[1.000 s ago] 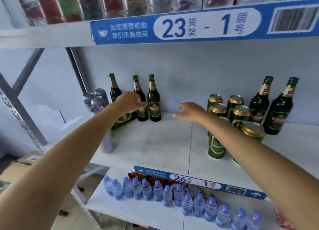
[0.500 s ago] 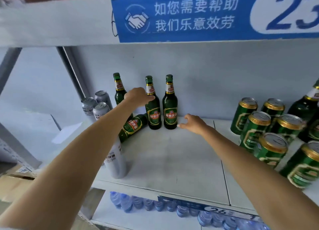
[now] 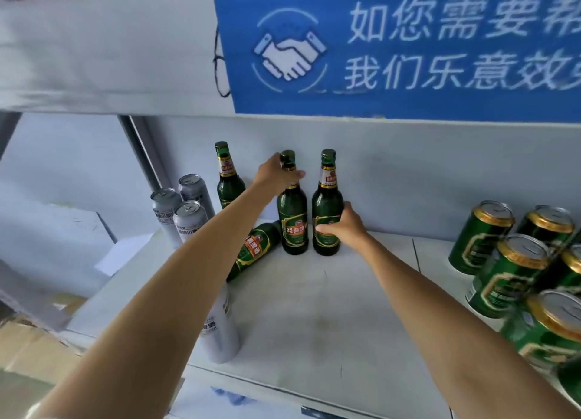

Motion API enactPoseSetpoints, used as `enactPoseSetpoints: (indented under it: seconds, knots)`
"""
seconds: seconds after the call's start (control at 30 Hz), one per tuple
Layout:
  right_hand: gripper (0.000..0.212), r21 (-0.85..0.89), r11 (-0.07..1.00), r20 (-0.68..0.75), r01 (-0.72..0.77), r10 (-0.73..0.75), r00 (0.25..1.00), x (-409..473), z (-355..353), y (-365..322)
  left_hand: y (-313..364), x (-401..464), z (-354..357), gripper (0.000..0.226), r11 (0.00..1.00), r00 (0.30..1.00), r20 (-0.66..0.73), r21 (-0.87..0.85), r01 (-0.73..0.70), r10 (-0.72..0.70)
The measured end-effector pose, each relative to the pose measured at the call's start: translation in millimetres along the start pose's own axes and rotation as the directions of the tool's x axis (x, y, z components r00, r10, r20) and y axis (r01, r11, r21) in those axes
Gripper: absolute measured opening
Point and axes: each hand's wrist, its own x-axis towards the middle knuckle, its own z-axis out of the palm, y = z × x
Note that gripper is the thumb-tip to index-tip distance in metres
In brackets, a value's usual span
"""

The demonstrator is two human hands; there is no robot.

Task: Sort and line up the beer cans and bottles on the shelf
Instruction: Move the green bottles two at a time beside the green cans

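Centrally, the left hand (image 3: 276, 175) curls its fingers around the neck of an upright bottle (image 3: 293, 217), while the right hand (image 3: 341, 227) wraps the lower body of its upright neighbour (image 3: 327, 205) just to the right. Below left of the left hand, a fallen bottle (image 3: 253, 249) lies with its long axis running diagonally toward frame lower left, nearer the left hand; grey cans (image 3: 188, 211) stand at left, green cans (image 3: 515, 261) at right on the shelf (image 3: 314, 324).

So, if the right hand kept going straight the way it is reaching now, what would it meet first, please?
The right hand already grips the right-hand standing bottle. Behind that bottle the line probably ends at the shelf's back wall, though depth is unclear.
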Motion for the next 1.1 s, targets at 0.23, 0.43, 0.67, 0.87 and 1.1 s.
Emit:
enactPoseSetpoints:
  seconds: [0.23, 0.43, 0.67, 0.87, 1.1]
  knots:
    - [0.076, 0.006, 1.000, -0.118, 0.004, -0.003, 0.993, -22, -2, 11, -10, 0, 4, 0.049, 0.996, 0.994, -0.086, -0.058, -0.067, 0.062]
    - [0.072, -0.034, 0.999, -0.175, 0.012, -0.017, 0.984, -64, -17, 30, -12, -23, 6, 0.046, 0.984, 0.991, -0.102, -0.152, -0.097, 0.082]
    - [0.072, -0.010, 0.999, -0.176, 0.030, -0.031, 0.984, -122, -44, 53, -4, -82, 7, 0.045, 0.980, 0.990, -0.065, -0.148, -0.130, 0.122]
    - [0.069, 0.028, 0.996, -0.150, 0.090, -0.085, 0.985, -189, -83, 74, 18, -168, 16, 0.040, 0.973, 0.985, -0.125, -0.181, -0.144, 0.122]
    - [0.068, 0.017, 0.985, -0.077, 0.169, -0.167, 0.983, -283, -143, 96, 45, -274, 32, 0.036, 0.963, 0.981, -0.145, -0.221, -0.156, 0.126]
